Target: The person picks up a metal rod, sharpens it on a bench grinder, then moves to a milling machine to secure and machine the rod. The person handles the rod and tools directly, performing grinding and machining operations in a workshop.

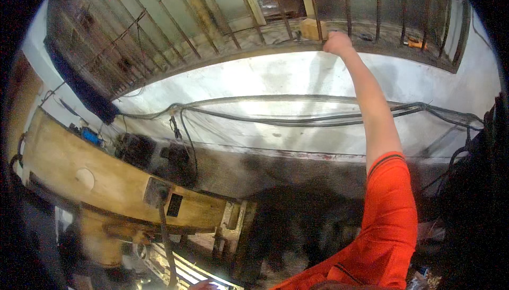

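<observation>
My right arm, in a red short sleeve, stretches up and forward to a barred window. At the sill, my right hand [338,43] is closed, its fingertips hidden from me. Directly left of it, against the bars, stands a light tan block [312,29], wooden by its look. The hand meets or nearly meets the block's right edge; I cannot tell whether it grips it. At the lower edge, a small sliver of what looks like my left hand [203,285] shows, its fingers hidden.
Metal window bars [348,3] rise from the dusty sill. An orange-handled tool [415,43] lies on the sill farther right. Black cables [297,122] hang along the white wall. A yellowish machine [116,170] with a hose [166,237] occupies the lower left.
</observation>
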Tool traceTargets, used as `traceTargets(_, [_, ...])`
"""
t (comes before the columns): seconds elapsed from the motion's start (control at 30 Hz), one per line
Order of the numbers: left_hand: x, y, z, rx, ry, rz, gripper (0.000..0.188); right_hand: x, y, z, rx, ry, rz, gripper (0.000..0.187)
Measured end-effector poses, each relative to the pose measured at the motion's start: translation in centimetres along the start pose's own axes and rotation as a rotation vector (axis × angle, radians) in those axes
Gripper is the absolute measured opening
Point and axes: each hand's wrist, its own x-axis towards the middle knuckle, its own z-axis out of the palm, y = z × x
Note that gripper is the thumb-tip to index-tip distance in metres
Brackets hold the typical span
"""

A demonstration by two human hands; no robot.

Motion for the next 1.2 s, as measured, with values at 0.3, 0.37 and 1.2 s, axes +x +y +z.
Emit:
traceTargets(0.3, [-0.9,6.3,4.2,0.042,0.226,-0.020,0.035,3.6,1.5,2.6,0.770,0.536,0.046,0.031])
traceTargets(0.37, [-0.2,2.9,2.3,-0.021,0.152,0.041,0.034,4.0,4.3,5.5,0.931,0.866,0.079,0.029])
traceTargets(1.2, [-24.9,-12.5,2.9,-0.073,0.498,0.167,0.033,-47.7,-18.8,15.0,2.080,-0.299,0.471,0.018])
